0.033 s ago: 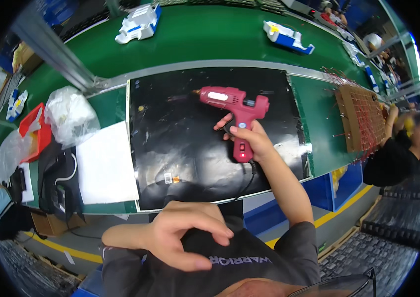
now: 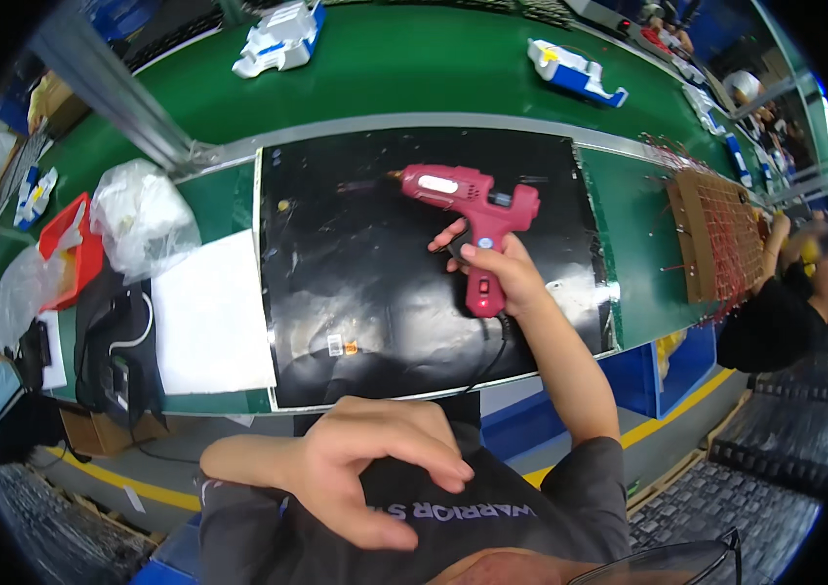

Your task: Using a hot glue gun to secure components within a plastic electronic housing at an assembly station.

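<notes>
My right hand [image 2: 507,268] is wrapped round the handle of a pink-red hot glue gun [image 2: 463,195], with fingers at its trigger. The gun is held over a black work mat [image 2: 385,263], its nozzle pointing left. A small red light glows near the base of its handle, where a dark cord runs down toward the mat's near edge. Close to my body, in front of the mat's near edge, my left hand [image 2: 375,463] hangs with thumb and fingers apart and nothing between them.
Left of the mat lie a white sheet [image 2: 209,322], a plastic bag [image 2: 141,219] and a red bin [image 2: 82,258]. On the green belt beyond sit white-and-blue plastic housings [image 2: 282,39]. At right, a cardboard piece [image 2: 692,234] carries red wires, near a co-worker [image 2: 785,302].
The whole view has shifted slightly. My left thumb and fingers stand a little farther apart; my right hand still grips the glue gun.
</notes>
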Tool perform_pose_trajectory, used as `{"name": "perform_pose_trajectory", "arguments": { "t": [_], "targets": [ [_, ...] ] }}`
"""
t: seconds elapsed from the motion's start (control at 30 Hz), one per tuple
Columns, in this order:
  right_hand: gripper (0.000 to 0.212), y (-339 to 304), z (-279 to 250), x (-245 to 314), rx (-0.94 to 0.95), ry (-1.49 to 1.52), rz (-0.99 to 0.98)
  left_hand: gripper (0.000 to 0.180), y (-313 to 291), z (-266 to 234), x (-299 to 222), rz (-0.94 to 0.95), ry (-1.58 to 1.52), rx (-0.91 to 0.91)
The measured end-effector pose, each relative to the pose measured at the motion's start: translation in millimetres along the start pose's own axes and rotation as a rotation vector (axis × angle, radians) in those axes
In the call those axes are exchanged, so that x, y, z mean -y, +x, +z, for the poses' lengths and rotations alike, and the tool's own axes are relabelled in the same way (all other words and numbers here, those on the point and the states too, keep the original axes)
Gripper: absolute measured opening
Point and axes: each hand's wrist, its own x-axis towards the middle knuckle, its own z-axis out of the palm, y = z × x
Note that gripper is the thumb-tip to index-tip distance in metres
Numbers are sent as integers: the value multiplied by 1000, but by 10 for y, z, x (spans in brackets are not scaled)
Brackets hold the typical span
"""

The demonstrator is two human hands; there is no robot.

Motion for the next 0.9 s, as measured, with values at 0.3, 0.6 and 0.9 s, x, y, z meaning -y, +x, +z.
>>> {"name": "perform_pose_trajectory", "arguments": {
  "t": [0.3,0.6,0.9],
  "targets": [
    [33,7,46,19,-13,16,62,57,123,163,-55,100,-148,-79],
    [33,7,47,1,-13,29,48,44,149,174,-60,236,-135,-189],
    [34,33,42,-13,8,35,22,40,-83,-26,12,153,-26,-170]
  ]
}}
